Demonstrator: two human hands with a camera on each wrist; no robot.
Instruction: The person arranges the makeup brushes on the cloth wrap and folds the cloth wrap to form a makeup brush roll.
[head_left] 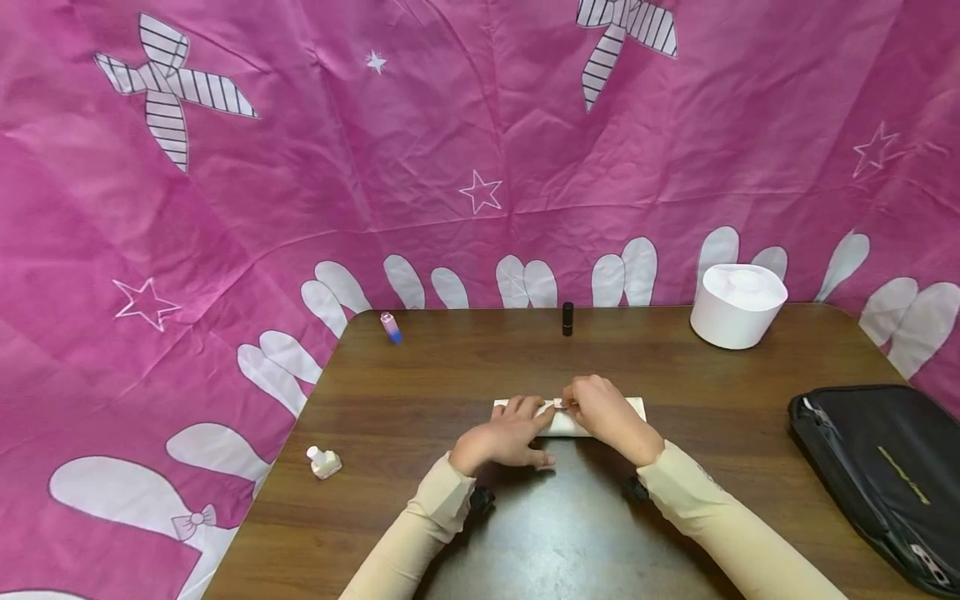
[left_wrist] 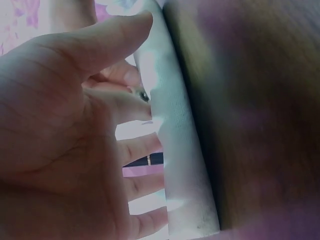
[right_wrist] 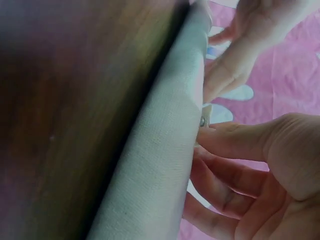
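A long, cream case [head_left: 566, 427] with a fine-textured surface lies on the table before the person. My left hand [head_left: 506, 439] rests on its left part, fingers spread and nearly straight along the top, as the left wrist view also shows. From the right, my right hand [head_left: 606, 417] reaches over the middle of the case. Its thumb and forefinger pinch a small tab with a metal snap [right_wrist: 203, 121] at the upper edge. The other fingers of the right hand curl behind the case, partly hidden by it.
A nail polish bottle [head_left: 324, 462] stands at the left. Toward the back are a pink and blue tube [head_left: 392, 327], a black lipstick-like tube [head_left: 567, 319] and a white round container [head_left: 735, 312]. A black bag [head_left: 877, 475] lies at the right. Pink cloth [head_left: 420, 150] hangs behind.
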